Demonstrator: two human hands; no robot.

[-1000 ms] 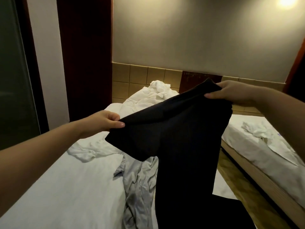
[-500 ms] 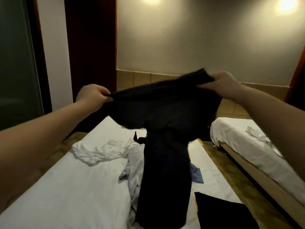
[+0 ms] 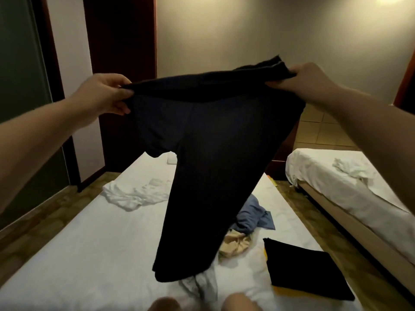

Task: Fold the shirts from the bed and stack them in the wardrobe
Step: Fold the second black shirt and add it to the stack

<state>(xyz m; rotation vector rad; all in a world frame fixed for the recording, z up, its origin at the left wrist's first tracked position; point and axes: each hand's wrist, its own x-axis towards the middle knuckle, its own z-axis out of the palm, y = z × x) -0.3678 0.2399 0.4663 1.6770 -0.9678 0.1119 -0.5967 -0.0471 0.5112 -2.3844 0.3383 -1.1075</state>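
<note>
Two hands: left hand pinching one end of the top edge, right hand gripping the bunched other end; both closed on cloth, raised high and well apart.
Task's thing: black shirt hanging in the air over the middle of the bed, lower end just above a pale grey garment near the bed's near edge.
Folded already, by the look: folded black shirt lying flat by the right edge, on something yellow.
Loose on the bed: white garment toward the left edge; blue garment and beige garment near the middle.
Step, as judged: spreading the shirt out before laying it down to fold.
Risk one: lowered straight down, likely to land on the loose pile and fold lumpy.
Risk two: bunched right grip, likely to leave a twist along that side.
Risk three: a swing rightward, liable to drag the folded shirt off the right edge.
Open room: bare sheet toward the near left corner; only a narrow floor strip between the right edge and the second bed.
Wardrobe: not identifiable from here.
</note>
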